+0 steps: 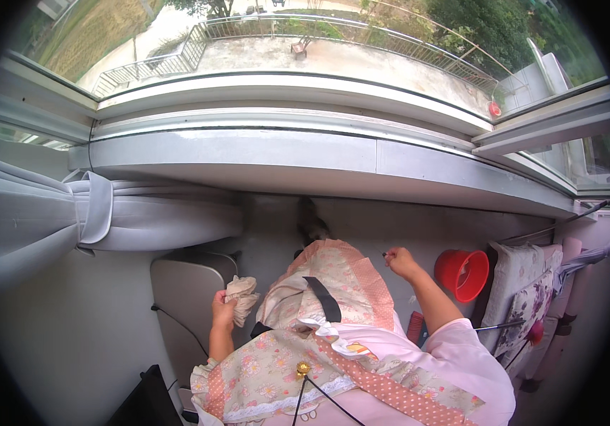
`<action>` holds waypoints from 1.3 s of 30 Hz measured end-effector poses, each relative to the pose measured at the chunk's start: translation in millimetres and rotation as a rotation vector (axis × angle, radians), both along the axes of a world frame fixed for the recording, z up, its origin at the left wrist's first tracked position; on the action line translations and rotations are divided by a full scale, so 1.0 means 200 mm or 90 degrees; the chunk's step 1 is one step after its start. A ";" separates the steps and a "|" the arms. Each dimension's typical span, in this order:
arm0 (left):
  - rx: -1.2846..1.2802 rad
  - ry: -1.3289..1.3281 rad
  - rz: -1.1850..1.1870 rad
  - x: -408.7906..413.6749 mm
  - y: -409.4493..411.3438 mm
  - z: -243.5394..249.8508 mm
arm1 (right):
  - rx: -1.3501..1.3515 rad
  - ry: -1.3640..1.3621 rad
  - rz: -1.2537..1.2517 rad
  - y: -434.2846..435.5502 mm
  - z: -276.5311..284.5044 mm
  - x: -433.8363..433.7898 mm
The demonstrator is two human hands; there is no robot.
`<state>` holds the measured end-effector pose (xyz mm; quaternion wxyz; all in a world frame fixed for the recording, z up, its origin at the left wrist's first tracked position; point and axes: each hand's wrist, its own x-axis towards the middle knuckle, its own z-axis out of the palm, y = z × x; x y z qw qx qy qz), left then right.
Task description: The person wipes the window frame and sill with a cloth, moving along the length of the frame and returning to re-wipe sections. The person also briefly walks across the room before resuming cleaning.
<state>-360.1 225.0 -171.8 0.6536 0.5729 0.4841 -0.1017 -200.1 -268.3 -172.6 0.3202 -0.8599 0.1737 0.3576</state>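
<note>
My left hand [222, 309] grips a crumpled beige cloth [241, 299], held out to the left of the floral apron [331, 279] I wear. On the other side, my right hand [402, 263] is raised with its fingers closed on a small dark object [384, 255], too small to name. To the right of that hand, and apart from it, stands a red plastic bucket [459, 275] with something pale inside. Beyond the apron's hem a dark, blurred shape [311, 219] shows on the floor; I cannot tell what it is.
Ahead runs a white window sill [230, 152] below an open window. A tied grey curtain [171, 213] hangs at left, above a grey case-like unit [185, 285] with a cord. A sofa with a floral cushion [526, 303] lies right, near a red-and-blue item [416, 326].
</note>
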 end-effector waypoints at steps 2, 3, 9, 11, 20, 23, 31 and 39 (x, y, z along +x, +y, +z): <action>0.006 0.005 -0.030 0.05 -0.02 0.04 | -0.043 0.008 -0.022 0.02 0.04 -0.05; 0.005 0.003 -0.043 0.06 -0.02 0.03 | -0.040 0.024 -0.041 -0.01 0.03 -0.10; -0.018 0.038 -0.089 0.06 -0.07 -0.01 | -0.045 0.123 -0.176 -0.19 0.05 -0.51; -0.023 0.060 -0.099 0.04 -0.08 -0.04 | -0.040 0.156 -0.232 -0.25 0.03 -0.64; -0.005 0.110 -0.148 0.05 -0.20 -0.06 | -0.114 0.116 -0.136 -0.51 -0.21 -0.89; -0.006 0.115 -0.154 0.14 -0.23 -0.03 | -0.119 0.063 -0.086 -0.47 -0.21 -0.84; 0.021 0.065 -0.172 0.45 -0.34 0.11 | -0.116 0.023 -0.080 -0.53 -0.18 -0.73; 0.079 0.056 -0.139 0.50 -0.43 0.16 | -0.032 -0.026 -0.087 -0.67 -0.24 -0.50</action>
